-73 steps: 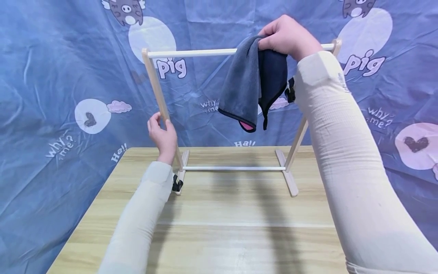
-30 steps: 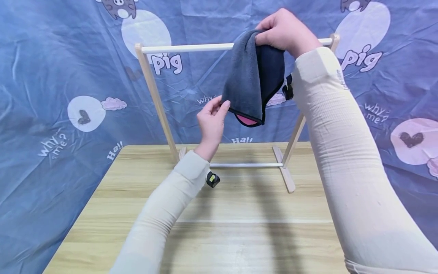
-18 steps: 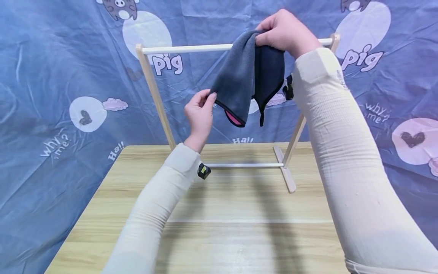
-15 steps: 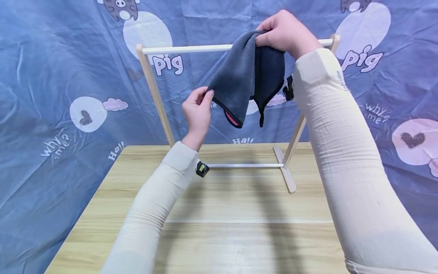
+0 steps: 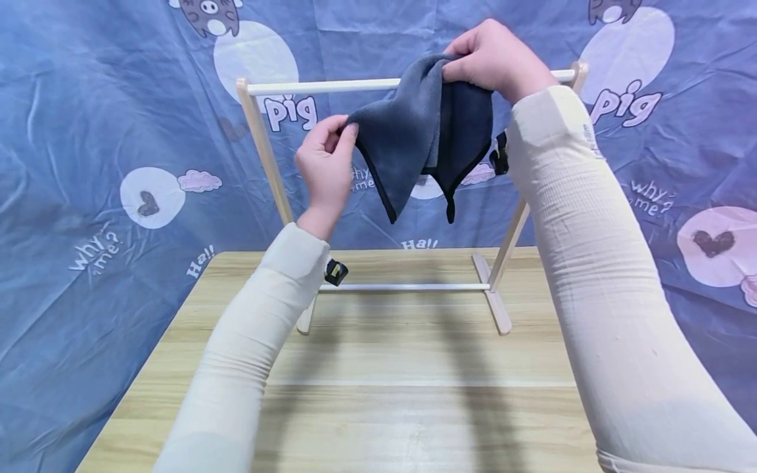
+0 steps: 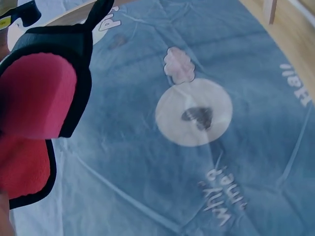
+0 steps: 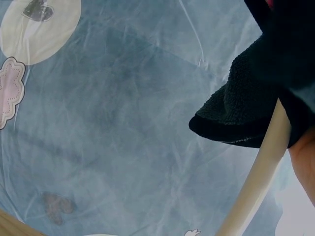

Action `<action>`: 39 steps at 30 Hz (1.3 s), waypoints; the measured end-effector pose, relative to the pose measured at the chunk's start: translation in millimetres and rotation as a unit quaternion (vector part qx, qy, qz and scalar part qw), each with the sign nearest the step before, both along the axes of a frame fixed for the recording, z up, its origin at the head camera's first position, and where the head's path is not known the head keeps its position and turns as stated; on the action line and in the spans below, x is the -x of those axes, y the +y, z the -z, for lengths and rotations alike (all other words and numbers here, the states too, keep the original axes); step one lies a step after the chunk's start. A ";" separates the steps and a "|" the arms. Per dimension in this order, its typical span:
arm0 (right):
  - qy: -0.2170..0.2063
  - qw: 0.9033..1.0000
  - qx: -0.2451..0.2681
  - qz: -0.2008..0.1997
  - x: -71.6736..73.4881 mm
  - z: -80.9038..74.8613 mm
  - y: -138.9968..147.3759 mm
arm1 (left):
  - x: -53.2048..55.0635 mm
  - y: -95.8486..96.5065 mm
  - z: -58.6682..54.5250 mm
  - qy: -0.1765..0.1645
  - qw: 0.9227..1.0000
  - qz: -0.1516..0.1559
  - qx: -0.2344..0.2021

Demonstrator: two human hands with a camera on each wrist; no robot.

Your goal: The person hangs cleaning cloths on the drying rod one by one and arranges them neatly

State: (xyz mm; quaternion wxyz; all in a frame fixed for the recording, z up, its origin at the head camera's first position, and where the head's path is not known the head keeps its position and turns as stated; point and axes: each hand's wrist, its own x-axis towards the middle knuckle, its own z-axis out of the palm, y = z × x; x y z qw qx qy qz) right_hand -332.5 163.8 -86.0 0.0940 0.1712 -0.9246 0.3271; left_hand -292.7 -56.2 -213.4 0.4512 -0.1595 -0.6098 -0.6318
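The right hand [image 5: 495, 60] pinches the grey cloth [image 5: 408, 125] near the white top bar [image 5: 325, 86]. The left hand [image 5: 326, 167] pinches the cloth's left corner above the tabletop [image 5: 414, 420].

Black-edged grey cloth [image 5: 408, 125], pink underside, hanging, perhaps over rail [image 5: 325, 87].

Pictured behind a pale wooden table [image 5: 162, 368]: a creased blue curtain [image 5: 65, 151] printed with cartoon pigs [image 5: 209, 18], pink clouds [image 5: 200, 181], dark hearts [image 5: 713, 242] and white lettering [image 5: 623, 106]; below, soft glare [image 5: 414, 430] and long shadows [image 5: 486, 401] across the wood.
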 end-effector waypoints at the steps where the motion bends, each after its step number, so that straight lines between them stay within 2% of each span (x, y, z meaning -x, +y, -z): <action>1: 0.001 1.000 -0.001 0.000 -0.1 0.1 0.0 | 0.2 -0.9 -2.3 0.010 1.000 -0.006 0.009; 3: -0.001 1.000 0.001 0.000 -0.2 0.1 -0.2 | -0.7 -2.2 -7.0 0.027 0.999 -0.014 0.024; 11: 0.007 1.000 0.000 -0.003 0.9 0.5 0.7 | 3.6 -6.1 -24.3 0.057 0.997 -0.027 0.040; 15: 0.003 1.000 -0.001 -0.001 1.2 0.8 1.0 | 4.5 -6.9 -28.4 0.064 0.997 -0.016 0.040; 21: -0.006 1.000 0.009 -0.007 1.1 2.3 2.2 | 9.8 -11.5 -32.0 0.072 0.995 -0.032 0.054; 29: -0.004 1.000 0.015 -0.021 0.6 2.7 4.7 | 13.5 -18.4 -37.0 0.062 0.997 -0.027 0.037; 33: -0.006 1.000 0.022 -0.022 0.3 3.7 4.9 | 15.6 -21.6 -42.9 0.051 0.998 -0.026 0.026; 39: -0.002 0.999 0.027 -0.023 -0.3 3.7 5.7 | 19.0 -25.9 -52.8 0.025 0.998 -0.045 0.033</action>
